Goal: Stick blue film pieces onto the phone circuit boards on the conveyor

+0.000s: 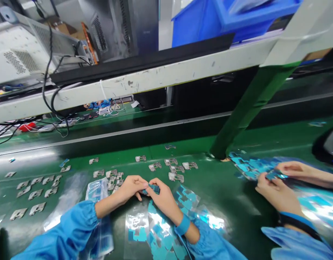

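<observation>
My left hand (132, 188) and my right hand (163, 198) meet above the green table, fingertips pinched together on a small blue-faced part (155, 188). Fingers cover much of that part, so its full shape is hidden. Just below my hands lie clear sheets bearing blue die-cut film pieces (162, 234), and a smaller sheet with one blue piece (138, 234). Under my left forearm is a clear plastic bag of blue sheets (98, 189). Small silvery metal brackets (111, 174) are grouped beyond my left hand, with several more brackets (176, 177) beyond my right.
At right, a co-worker's hands (280, 187) hold a small blue piece over blue film sheets (247, 166). More brackets (36, 194) lie at left. A green-wrapped post (245, 108) rises from the table to a white shelf beam (155, 74), with a blue bin (199, 23) above.
</observation>
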### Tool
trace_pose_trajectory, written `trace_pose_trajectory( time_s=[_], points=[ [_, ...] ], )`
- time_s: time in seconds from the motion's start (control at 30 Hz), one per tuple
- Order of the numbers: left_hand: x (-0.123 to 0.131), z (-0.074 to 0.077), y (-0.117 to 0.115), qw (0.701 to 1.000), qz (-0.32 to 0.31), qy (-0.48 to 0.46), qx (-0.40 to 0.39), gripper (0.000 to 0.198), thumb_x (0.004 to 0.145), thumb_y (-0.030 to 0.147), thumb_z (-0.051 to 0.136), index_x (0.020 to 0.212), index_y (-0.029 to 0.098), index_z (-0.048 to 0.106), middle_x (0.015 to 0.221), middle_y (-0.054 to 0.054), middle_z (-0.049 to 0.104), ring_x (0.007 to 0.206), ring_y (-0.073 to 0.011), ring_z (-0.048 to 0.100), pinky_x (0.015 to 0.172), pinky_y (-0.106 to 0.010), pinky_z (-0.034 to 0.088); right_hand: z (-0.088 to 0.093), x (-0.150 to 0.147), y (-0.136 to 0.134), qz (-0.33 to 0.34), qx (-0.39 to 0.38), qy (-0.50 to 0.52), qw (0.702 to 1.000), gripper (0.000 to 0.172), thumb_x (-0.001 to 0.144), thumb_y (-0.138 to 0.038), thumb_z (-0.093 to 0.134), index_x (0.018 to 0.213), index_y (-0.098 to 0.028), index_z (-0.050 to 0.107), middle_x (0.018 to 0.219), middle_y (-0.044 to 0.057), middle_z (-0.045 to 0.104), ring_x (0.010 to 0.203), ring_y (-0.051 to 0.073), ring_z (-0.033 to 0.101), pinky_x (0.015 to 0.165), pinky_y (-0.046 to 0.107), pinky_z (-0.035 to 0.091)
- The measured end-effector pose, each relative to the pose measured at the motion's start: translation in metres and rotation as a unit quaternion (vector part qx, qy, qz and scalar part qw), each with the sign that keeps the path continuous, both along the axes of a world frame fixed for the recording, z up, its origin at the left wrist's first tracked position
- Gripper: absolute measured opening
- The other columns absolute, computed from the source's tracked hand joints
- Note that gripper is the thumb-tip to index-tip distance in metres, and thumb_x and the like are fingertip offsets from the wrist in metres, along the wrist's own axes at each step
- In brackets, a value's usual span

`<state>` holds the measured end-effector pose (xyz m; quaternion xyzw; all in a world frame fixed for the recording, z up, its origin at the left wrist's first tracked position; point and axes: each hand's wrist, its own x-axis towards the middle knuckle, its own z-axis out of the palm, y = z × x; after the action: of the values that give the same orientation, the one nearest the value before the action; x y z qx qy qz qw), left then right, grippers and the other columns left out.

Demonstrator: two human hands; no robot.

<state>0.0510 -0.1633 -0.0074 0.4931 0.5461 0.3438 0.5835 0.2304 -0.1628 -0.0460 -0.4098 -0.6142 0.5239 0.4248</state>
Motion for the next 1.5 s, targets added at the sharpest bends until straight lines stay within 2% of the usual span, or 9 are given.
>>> trace_pose_trajectory(
  time_s=[0.1, 0.27, 0.37, 0.5, 0.67, 0.8, 1.07, 1.2, 1.5],
  points=[
    [0.002, 0.012, 0.055, 0.995, 0.004, 0.089, 0.039, 0.028, 0.099, 0.04, 0.067, 0.105, 0.013, 0.069, 0.093, -0.005, 0.072, 0.075, -0.0157, 0.07, 0.066, -0.03, 0.061, -0.002, 0.014, 0.013, -0.039, -0.016, 0.064, 0.997, 0.034, 0.103, -0.042, 0.061, 0.126, -0.017, 0.063, 0.107, 0.006, 0.07, 0.085, 0.019, 0.07, 0.075, 0.037, 0.06],
    [-0.009, 0.019, 0.164, 0.95, 0.088, 0.279, 0.113, 0.036, 0.1, 0.038, 0.066, 0.129, 0.016, 0.062, 0.127, -0.011, 0.066, 0.107, -0.0252, 0.068, 0.09, -0.046, 0.06, -0.014, 0.026, 0.03, -0.136, -0.041, 0.092, 0.986, 0.038, 0.102, -0.041, 0.062, 0.132, -0.018, 0.059, 0.114, 0.007, 0.067, 0.088, 0.02, 0.068, 0.076, 0.038, 0.06],
    [-0.02, 0.009, 0.191, 0.907, 0.108, 0.38, 0.144, 0.038, 0.099, 0.037, 0.067, 0.131, 0.017, 0.061, 0.133, -0.012, 0.063, 0.114, -0.0275, 0.066, 0.095, -0.05, 0.058, -0.022, 0.025, 0.032, -0.146, -0.048, 0.075, 0.985, 0.036, 0.102, -0.039, 0.064, 0.13, -0.017, 0.06, 0.111, 0.006, 0.068, 0.086, 0.019, 0.068, 0.074, 0.036, 0.06],
    [-0.035, -0.009, 0.185, 0.846, 0.084, 0.489, 0.195, 0.041, 0.099, 0.036, 0.067, 0.135, 0.018, 0.059, 0.141, -0.013, 0.059, 0.123, -0.0307, 0.062, 0.102, -0.055, 0.054, -0.025, 0.023, 0.03, -0.153, -0.048, 0.051, 0.986, 0.034, 0.1, -0.04, 0.066, 0.124, -0.017, 0.062, 0.105, 0.005, 0.068, 0.08, 0.017, 0.068, 0.069, 0.033, 0.058],
    [-0.053, -0.027, 0.173, 0.79, -0.07, 0.556, 0.247, 0.048, 0.099, 0.037, 0.067, 0.142, 0.02, 0.056, 0.153, -0.013, 0.051, 0.137, -0.0349, 0.052, 0.113, -0.062, 0.044, -0.017, 0.022, 0.026, -0.167, -0.06, 0.03, 0.984, 0.043, 0.092, -0.055, 0.065, 0.116, -0.019, 0.066, 0.099, 0.01, 0.073, 0.08, 0.024, 0.07, 0.065, 0.035, 0.059],
    [-0.058, -0.033, 0.18, 0.77, -0.148, 0.565, 0.257, 0.051, 0.099, 0.038, 0.067, 0.144, 0.021, 0.054, 0.157, -0.013, 0.046, 0.142, -0.0366, 0.046, 0.117, -0.065, 0.036, -0.008, 0.022, 0.025, -0.167, -0.073, 0.003, 0.983, 0.044, 0.088, -0.058, 0.065, 0.109, -0.02, 0.07, 0.093, 0.012, 0.075, 0.077, 0.027, 0.071, 0.063, 0.037, 0.059],
    [-0.043, -0.014, 0.177, 0.756, -0.131, 0.558, 0.317, 0.047, 0.101, 0.037, 0.064, 0.143, 0.02, 0.054, 0.151, -0.013, 0.052, 0.135, -0.0335, 0.054, 0.112, -0.06, 0.046, 0.0, 0.035, 0.032, -0.201, -0.084, -0.013, 0.976, 0.05, 0.086, -0.063, 0.061, 0.108, -0.019, 0.069, 0.093, 0.014, 0.075, 0.075, 0.027, 0.071, 0.063, 0.037, 0.059],
    [-0.029, -0.019, 0.171, 0.741, -0.121, 0.571, 0.331, 0.047, 0.1, 0.039, 0.064, 0.142, 0.02, 0.055, 0.148, -0.014, 0.054, 0.132, -0.0333, 0.056, 0.11, -0.059, 0.048, -0.003, 0.037, 0.033, -0.216, -0.089, -0.002, 0.972, 0.049, 0.086, -0.062, 0.061, 0.107, -0.02, 0.07, 0.092, 0.013, 0.075, 0.077, 0.028, 0.073, 0.062, 0.036, 0.059],
    [-0.023, -0.029, 0.198, 0.73, -0.122, 0.594, 0.315, 0.047, 0.099, 0.041, 0.065, 0.14, 0.02, 0.056, 0.142, -0.013, 0.057, 0.125, -0.0319, 0.059, 0.105, -0.057, 0.051, -0.009, 0.036, 0.035, -0.22, -0.088, -0.013, 0.971, 0.047, 0.085, -0.059, 0.064, 0.102, -0.017, 0.074, 0.085, 0.012, 0.077, 0.07, 0.025, 0.072, 0.061, 0.034, 0.058]
  ],
)
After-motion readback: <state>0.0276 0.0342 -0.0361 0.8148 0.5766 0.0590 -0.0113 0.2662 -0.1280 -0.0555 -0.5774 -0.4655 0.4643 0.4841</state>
